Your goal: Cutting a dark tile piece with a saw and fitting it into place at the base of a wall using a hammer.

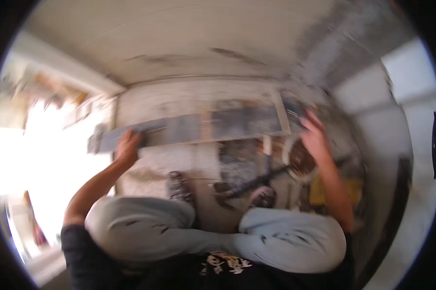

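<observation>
A long, narrow grey board (pixel 179 129) lies across in front of me, crossed by two lighter strips. Close to its left end is my left hand (pixel 128 146), its fingers closed over the board. My right hand (pixel 314 134) is by the board's right end; its fingers are smeared by motion, so I cannot tell whether they grip it. Just below the right hand is a round, pale-rimmed container (pixel 301 159) with brown contents. A dark, long-handled tool (pixel 254 182) lies on the floor between my feet and that container.
A pale wall (pixel 179 43) with dark smears rises ahead. A yellow object (pixel 351 191) lies beyond my right forearm. Another light-handled tool (pixel 267 150) is below the board. My shoes (pixel 180 187) are on the floor, and a bright opening (pixel 49 154) is at left.
</observation>
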